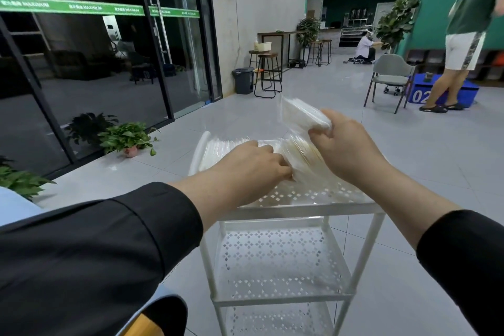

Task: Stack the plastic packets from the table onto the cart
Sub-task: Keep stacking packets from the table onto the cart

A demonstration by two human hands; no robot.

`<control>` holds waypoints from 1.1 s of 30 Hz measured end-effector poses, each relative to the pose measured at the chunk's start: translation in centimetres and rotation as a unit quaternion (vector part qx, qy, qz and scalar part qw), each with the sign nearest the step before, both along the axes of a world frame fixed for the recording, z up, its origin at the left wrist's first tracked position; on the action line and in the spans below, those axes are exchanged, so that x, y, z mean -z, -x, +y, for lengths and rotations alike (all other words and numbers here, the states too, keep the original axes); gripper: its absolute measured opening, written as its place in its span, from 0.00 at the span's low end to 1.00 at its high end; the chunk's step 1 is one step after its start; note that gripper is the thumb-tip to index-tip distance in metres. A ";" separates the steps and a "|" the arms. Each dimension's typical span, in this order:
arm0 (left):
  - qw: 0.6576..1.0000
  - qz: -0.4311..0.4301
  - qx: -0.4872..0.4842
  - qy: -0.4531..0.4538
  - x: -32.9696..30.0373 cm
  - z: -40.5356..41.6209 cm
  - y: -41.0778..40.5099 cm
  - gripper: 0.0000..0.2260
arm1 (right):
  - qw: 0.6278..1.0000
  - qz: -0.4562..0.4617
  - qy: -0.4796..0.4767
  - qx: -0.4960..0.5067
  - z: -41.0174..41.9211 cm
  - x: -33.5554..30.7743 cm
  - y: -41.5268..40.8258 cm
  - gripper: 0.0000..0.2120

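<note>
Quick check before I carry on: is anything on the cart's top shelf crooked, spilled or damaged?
Nothing spilled or visibly damaged. One packet is raised and tilted in the right hand, not yet laid down. The left hand grips the packets lying on the cart. Blur hides finer detail.

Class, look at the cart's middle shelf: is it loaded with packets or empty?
Empty, as far as visible. The middle shelf shows only its bare perforated surface; packets lie only on the top shelf.

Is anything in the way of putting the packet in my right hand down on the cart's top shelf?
Nothing visible. The right hand holds the packet just above the top shelf, whose near part is bare; packets already there lie farther back.
</note>
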State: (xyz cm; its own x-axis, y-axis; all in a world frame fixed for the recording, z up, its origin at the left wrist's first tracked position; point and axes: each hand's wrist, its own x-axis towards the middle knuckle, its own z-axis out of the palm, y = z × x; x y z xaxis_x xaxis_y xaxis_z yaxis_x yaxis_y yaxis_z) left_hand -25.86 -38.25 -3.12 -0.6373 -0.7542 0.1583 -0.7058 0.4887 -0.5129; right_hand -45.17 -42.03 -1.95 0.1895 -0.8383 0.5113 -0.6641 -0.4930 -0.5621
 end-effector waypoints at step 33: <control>0.948 0.283 -0.139 -0.047 -1.6 2.9 -3.3 0.15 | 0.990 0.114 -0.079 0.021 4.9 0.9 -6.1 0.24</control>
State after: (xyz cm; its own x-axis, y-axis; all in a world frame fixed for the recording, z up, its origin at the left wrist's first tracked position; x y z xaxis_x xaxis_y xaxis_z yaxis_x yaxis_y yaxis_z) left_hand -22.55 -35.33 -1.53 -0.2445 -0.9080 0.3402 -0.9631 0.2680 0.0231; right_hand -39.05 -37.08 -2.82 0.2484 -0.9138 0.3213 -0.8005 -0.3804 -0.4630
